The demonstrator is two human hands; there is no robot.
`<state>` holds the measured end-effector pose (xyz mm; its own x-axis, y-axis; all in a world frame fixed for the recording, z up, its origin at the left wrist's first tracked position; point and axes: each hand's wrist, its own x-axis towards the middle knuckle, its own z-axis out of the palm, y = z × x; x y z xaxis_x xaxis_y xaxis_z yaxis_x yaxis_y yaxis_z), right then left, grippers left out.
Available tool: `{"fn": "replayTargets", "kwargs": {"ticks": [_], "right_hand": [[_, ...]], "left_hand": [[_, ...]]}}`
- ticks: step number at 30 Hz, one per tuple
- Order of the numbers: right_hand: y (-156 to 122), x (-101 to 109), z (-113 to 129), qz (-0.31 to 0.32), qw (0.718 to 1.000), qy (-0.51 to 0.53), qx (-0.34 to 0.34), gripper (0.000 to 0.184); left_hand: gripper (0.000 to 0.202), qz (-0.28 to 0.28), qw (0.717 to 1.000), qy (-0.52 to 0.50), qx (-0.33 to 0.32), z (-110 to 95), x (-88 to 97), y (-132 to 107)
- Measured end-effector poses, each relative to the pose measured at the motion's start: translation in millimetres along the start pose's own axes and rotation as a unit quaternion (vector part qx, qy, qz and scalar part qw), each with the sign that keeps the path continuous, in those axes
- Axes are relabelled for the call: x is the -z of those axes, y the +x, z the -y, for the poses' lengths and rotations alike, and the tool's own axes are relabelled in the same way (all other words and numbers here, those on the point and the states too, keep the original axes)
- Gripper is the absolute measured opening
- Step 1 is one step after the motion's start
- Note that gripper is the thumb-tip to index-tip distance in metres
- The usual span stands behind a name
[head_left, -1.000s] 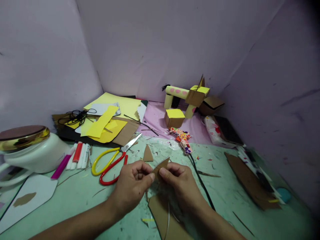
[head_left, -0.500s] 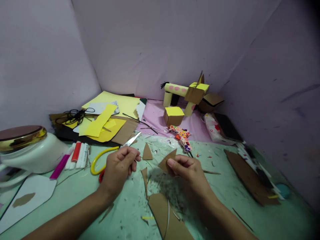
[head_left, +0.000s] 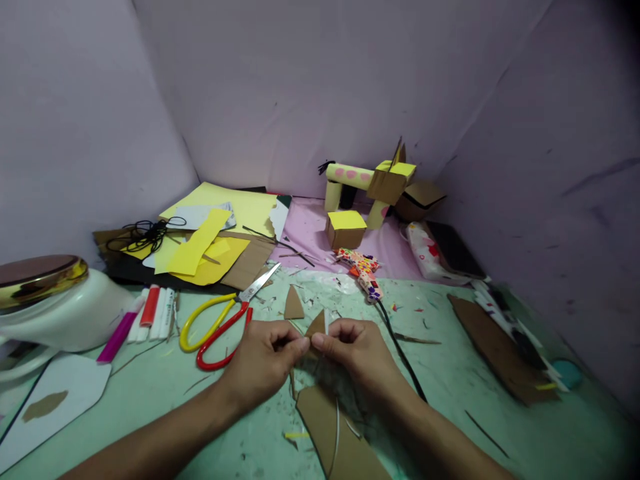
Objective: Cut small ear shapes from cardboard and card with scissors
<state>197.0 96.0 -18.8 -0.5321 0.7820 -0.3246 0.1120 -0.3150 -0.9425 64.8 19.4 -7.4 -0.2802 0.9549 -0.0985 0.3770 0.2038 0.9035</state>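
Between my two hands is a small pointed cardboard piece, with a pale edge along its right side. My left hand pinches its lower left corner, and my right hand grips its right side. A similar cardboard triangle lies flat on the green table just beyond my fingers. Scissors with one yellow and one red handle rest beside my left hand, blades pointing away. Under my wrists lies a larger cut cardboard sheet.
A flower-patterned glue gun lies ahead, its black cord running past my right hand. Behind it stand a yellow-topped box and a cardboard animal figure. Yellow papers, markers and a white pot are at left.
My right hand has brought the cardboard piece left and turned it upright. My left hand has moved right and down to meet it, uncovering the scissors' handles.
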Motion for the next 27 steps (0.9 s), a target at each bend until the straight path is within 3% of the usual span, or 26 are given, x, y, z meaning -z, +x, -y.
{"fn": "replayTargets", "kwargs": {"ticks": [9, 16, 20, 23, 27], "right_hand": [[7, 1, -4, 0.002, 1.0, 0.016, -0.009, 0.031], [3, 1, 2, 0.03, 0.999, 0.037, 0.019, 0.028], [3, 3, 7, -0.046, 0.999, -0.008, -0.002, 0.024], [6, 6, 5, -0.076, 0.996, -0.053, 0.005, 0.025], [13, 12, -1, -0.057, 0.994, -0.088, 0.009, 0.024]], "left_hand": [[0.026, -0.051, 0.998, 0.039, -0.009, 1, 6.6, 3], [0.028, 0.034, 0.997, -0.047, 0.041, 2, 4.4, 4], [0.03, -0.041, 0.997, 0.063, 0.002, 3, 7.6, 6], [0.022, -0.107, 0.976, 0.189, -0.01, 4, 11.6, 14], [0.031, -0.097, 0.941, 0.322, 0.034, 4, 10.1, 27]]}}
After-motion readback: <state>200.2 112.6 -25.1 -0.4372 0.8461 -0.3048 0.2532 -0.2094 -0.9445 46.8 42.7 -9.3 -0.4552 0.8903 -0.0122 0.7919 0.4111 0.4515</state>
